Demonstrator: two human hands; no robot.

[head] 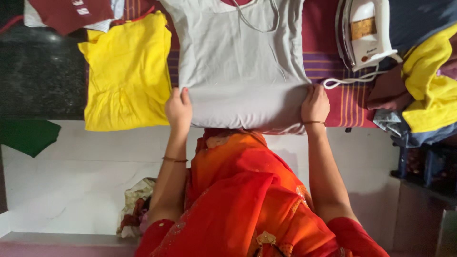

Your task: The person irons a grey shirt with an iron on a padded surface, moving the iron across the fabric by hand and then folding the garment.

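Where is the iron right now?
In the head view, the white iron stands at the top right, beyond the right hand, beside the grey garment.

Pale marble floor (71, 181) beneath a striped maroon ironing cloth (333, 71).

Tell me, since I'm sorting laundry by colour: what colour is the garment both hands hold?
Light grey garment, plain; seen in the head view.

Setting: home ironing corner | Evidence: white electric iron (365, 33) standing on a striped cloth-covered surface (350, 102); folded yellow garment (126, 71); heap of unsorted clothes (423, 95) at one side; pale tiled floor (76, 176).
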